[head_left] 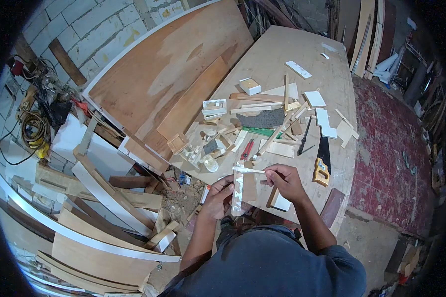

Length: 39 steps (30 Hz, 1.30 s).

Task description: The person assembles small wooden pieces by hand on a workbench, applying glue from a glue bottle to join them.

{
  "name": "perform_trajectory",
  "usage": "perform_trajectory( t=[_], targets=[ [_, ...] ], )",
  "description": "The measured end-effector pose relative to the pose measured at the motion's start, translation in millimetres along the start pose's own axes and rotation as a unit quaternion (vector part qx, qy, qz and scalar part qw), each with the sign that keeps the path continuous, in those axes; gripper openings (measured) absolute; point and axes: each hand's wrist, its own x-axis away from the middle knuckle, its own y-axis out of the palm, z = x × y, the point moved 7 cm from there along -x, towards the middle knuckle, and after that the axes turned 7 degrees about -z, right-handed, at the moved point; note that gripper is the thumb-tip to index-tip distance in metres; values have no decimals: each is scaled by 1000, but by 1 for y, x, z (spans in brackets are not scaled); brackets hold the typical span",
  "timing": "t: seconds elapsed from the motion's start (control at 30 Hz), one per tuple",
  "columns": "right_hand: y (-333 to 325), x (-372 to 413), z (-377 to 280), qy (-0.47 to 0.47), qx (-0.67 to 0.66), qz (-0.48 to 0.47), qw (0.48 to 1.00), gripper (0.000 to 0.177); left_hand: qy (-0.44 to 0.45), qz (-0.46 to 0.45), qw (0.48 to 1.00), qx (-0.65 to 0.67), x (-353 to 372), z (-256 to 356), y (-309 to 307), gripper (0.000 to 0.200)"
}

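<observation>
My left hand [218, 199] grips a narrow wooden piece [238, 192] by its side, in front of my body at the near edge of the table. White paste, which looks like glue, lies in patches along its face. Pinched between the fingers of my right hand [286, 184] is a thin stick [255, 171]. Its white-coated tip touches the upper end of the wooden piece. A clear cup [210, 164] with whitish contents stands beyond my left hand. Past the wooden piece lies a red utility knife [247, 148].
Wood offcuts, a dark grey abrasive sheet [260, 118] and white boxes [214, 107] crowd the wooden table [267, 59]. A handsaw [321, 171] lies to the right near a dark slim tool [305, 136]. Large panels [173, 64] lean on the left; boards pile up lower left.
</observation>
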Motion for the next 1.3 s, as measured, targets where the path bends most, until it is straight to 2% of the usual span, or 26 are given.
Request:
perform_trajectory(
  t=[0.1,0.3,0.37,0.5,0.57,0.6,0.67,0.9,1.03,1.1,1.23,1.3],
  targets=[
    [5,1,4,46,-42,-13,998,23,9,-1,1000,-1,-1,0,-4,29],
    [9,7,10,105,-3,-46,993,27,17,4,1000,6,-2,0,-12,29],
    [11,9,15,136,-14,-56,989,28,6,-28,1000,12,-3,-2,-13,30],
    [14,12,11,158,3,-45,986,30,20,-19,1000,-6,-6,-5,-19,34],
    [16,10,3,102,9,-33,994,26,21,-15,999,25,-7,-7,-19,38],
    [18,10,8,104,9,-33,994,26,20,-13,999,26,-7,-7,-17,38],
    [22,8,10,21,-10,-26,999,21,28,13,999,34,-8,-4,-14,31],
    [29,15,7,27,-21,-4,999,15,35,12,998,49,-5,-3,-24,34],
    [31,21,6,-5,2,-22,1000,14,59,61,994,62,-8,-3,-37,36],
    [33,23,7,-8,10,-24,1000,14,53,49,993,96,-8,-5,-43,18],
    [33,26,3,-36,33,-20,999,11,69,50,990,111,-6,-2,-41,18],
    [34,26,-1,-46,60,-25,997,10,47,63,988,129,-6,-9,-53,18]
  ],
)
